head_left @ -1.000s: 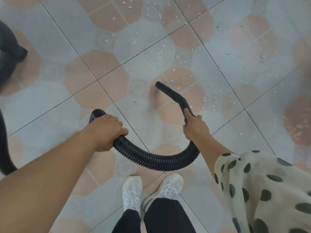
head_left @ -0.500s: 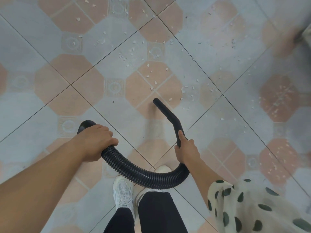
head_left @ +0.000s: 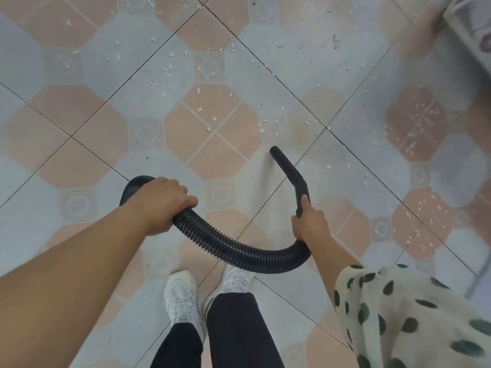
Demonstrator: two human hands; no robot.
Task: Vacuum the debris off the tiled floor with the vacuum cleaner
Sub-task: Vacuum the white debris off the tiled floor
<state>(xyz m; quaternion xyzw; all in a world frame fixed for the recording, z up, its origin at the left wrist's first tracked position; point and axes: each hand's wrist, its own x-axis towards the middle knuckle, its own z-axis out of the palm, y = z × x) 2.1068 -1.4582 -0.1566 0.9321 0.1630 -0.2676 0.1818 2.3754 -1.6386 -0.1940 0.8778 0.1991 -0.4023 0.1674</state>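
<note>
The tiled floor [head_left: 79,166] was pale grey-blue set with salmon-pink octagons and small grey squares bearing circular motifs, crossed by dark grout lines; the debris [head_left: 202,99] was white flecks; the ribbed hose [head_left: 233,248] and its nozzle [head_left: 289,168] were black; the sleeve [head_left: 414,314] was cream with dark green spots; the shoes [head_left: 183,296] white; the trousers [head_left: 233,333] black.

One wide-angle view from the person's head looks steeply down at the tiled floor [head_left: 79,62]. The shoes [head_left: 183,296] sit near the frame's bottom centre, with both forearms reaching in from the lower corners.
</note>
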